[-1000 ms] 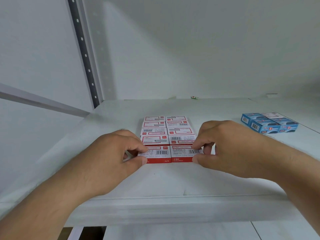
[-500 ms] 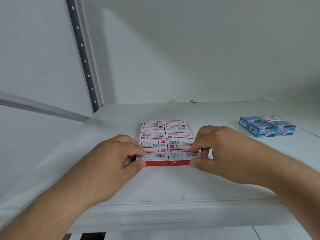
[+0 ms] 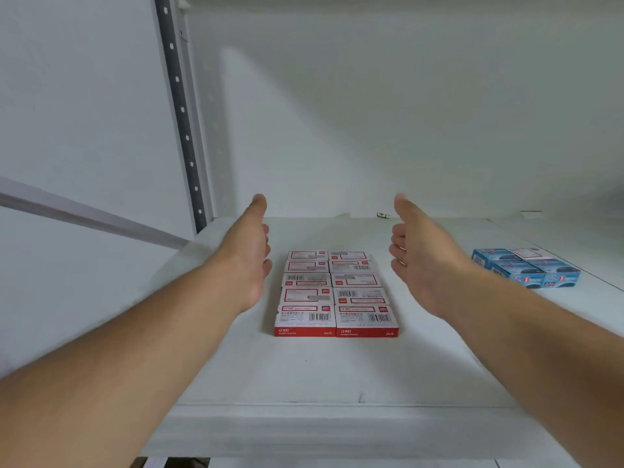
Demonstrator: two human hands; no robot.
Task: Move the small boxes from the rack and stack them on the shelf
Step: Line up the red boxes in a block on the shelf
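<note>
Several small red-and-white boxes (image 3: 336, 292) lie flat in two neat columns on the white shelf (image 3: 304, 376). My left hand (image 3: 251, 251) is held edge-up just left of the columns, palm facing them, fingers straight and holding nothing. My right hand (image 3: 417, 255) mirrors it on the right side, palm inward, fingers slightly curled and apart. Neither hand touches the boxes; a gap shows on both sides.
A cluster of small blue boxes (image 3: 526, 266) sits on the shelf at the right. A perforated grey upright (image 3: 182, 109) runs up the back left corner. The white back wall closes the shelf behind the boxes. The shelf's front lip (image 3: 320, 430) is near me.
Both hands let go of the front two boxes and moved forward and apart, opening flat on either side of the columns. The view has shifted closer to the shelf.
</note>
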